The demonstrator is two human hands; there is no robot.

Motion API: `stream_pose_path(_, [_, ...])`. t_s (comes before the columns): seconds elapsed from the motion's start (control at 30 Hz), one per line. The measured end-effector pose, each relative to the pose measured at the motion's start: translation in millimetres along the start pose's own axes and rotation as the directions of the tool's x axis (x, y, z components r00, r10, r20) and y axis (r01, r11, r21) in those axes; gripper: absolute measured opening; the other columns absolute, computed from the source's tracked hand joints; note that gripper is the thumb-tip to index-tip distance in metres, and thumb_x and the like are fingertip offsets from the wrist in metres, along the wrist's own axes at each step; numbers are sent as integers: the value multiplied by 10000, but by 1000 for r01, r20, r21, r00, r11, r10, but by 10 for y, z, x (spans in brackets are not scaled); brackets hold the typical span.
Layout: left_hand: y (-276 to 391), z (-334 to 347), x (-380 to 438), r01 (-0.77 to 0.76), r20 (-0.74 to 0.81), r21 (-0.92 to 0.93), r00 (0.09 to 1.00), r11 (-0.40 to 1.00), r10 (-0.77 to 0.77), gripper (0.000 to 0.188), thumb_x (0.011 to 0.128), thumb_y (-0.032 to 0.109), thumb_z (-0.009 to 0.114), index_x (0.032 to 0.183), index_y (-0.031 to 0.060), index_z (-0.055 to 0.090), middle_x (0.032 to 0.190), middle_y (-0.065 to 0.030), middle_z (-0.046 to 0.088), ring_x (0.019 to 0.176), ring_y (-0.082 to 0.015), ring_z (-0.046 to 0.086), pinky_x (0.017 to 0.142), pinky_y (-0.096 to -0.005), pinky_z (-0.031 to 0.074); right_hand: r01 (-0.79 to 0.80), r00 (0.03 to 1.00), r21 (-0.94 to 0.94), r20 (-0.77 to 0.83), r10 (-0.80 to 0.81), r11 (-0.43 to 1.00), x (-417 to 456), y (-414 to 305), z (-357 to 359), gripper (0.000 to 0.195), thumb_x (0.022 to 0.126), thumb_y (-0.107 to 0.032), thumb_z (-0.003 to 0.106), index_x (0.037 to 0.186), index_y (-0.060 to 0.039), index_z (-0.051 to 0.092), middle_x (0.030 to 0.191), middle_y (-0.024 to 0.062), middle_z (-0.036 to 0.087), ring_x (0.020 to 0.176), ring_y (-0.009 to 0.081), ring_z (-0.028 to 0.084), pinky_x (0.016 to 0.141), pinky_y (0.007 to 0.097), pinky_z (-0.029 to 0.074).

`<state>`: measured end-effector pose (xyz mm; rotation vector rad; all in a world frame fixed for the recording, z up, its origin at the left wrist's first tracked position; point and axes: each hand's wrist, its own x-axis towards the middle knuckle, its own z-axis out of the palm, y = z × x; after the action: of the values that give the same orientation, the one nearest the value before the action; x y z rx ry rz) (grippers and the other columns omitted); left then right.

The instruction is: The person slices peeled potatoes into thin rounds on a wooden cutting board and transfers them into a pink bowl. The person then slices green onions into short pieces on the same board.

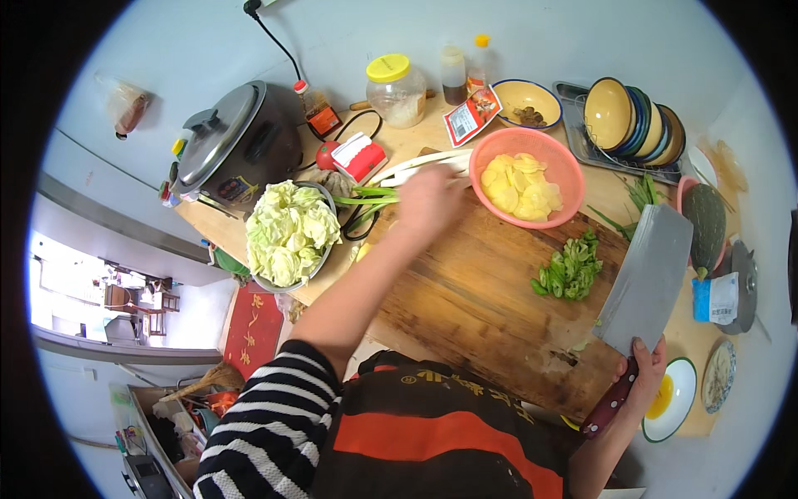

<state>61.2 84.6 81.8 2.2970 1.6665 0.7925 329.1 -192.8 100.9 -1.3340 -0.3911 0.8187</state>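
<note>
My right hand (648, 374) grips the riveted handle of a broad cleaver (651, 274), its blade raised over the right side of a wooden chopping board (461, 293). My left hand (430, 199) is blurred above the board's far left part, against the long scallions (424, 163). Whether its fingers hold any of them is not clear. Green scallion leaves (374, 196) show left of that hand. Chopped green peppers (570, 268) lie in a heap on the board. Behind them, a pink plastic colander (576, 181) holds sliced potatoes (520, 187), resting partly on the board's far edge.
A metal bowl (327, 259) heaped with torn cabbage (290, 234) stands at left, before a large electric cooker (230, 146). Along the wall are a yellow-lidded jar (396, 93), bottles and an enamel bowl (508, 93). Stacked bowls (623, 125) and a plate of egg (682, 399) occupy the right.
</note>
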Motion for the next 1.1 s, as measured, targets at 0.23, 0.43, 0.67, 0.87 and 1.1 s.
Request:
stream_pose_path(0.23, [-640, 5, -159, 187, 218, 409, 930, 893, -295, 516, 818, 517, 577, 998, 33, 567, 817, -161, 669, 777, -315, 659, 658, -410, 517, 60, 998, 74, 20, -61, 995, -63, 46, 102, 361, 807, -53, 638, 1129, -26, 479, 816, 71, 571, 393, 132, 460, 337, 239, 380])
stream_pose_path(0.43, [-447, 209, -258, 11, 199, 126, 979, 992, -36, 528, 707, 323, 724, 1061, 25, 469, 960, -197, 601, 869, -352, 619, 724, -424, 514, 67, 996, -30, 54, -66, 997, -241, 88, 306, 375, 798, -18, 621, 1145, -10, 478, 816, 81, 591, 418, 124, 486, 356, 239, 401])
stream_pose_path(0.67, [-240, 188, -1021, 285, 514, -439, 857, 852, -22, 456, 729, 237, 757, 1043, 11, 516, 839, -133, 624, 721, -226, 621, 646, -341, 518, 358, 894, -663, 447, -37, 658, -645, 360, 552, 224, 821, -20, 576, 1022, -31, 477, 812, 109, 571, 586, 264, 562, 502, 343, 465])
stream_pose_path(0.87, [-199, 212, -1173, 565, 621, -610, 776, 556, -107, 330, 835, 189, 699, 1064, 12, 540, 831, -77, 651, 549, -104, 583, 454, -222, 479, 608, 787, -770, 617, -19, 195, -804, 576, 1028, 172, 810, -17, 541, 951, -39, 446, 889, 174, 550, 760, 384, 583, 614, 451, 485])
stream_pose_path(1.1, [-198, 272, -1171, 650, 612, -649, 755, 395, -236, 353, 817, 209, 724, 1007, 10, 503, 755, -70, 614, 547, -109, 583, 441, -239, 483, 564, 821, -825, 565, 87, 35, -833, 600, 1282, 187, 845, -74, 543, 969, -28, 411, 886, 187, 562, 731, 389, 603, 604, 453, 505])
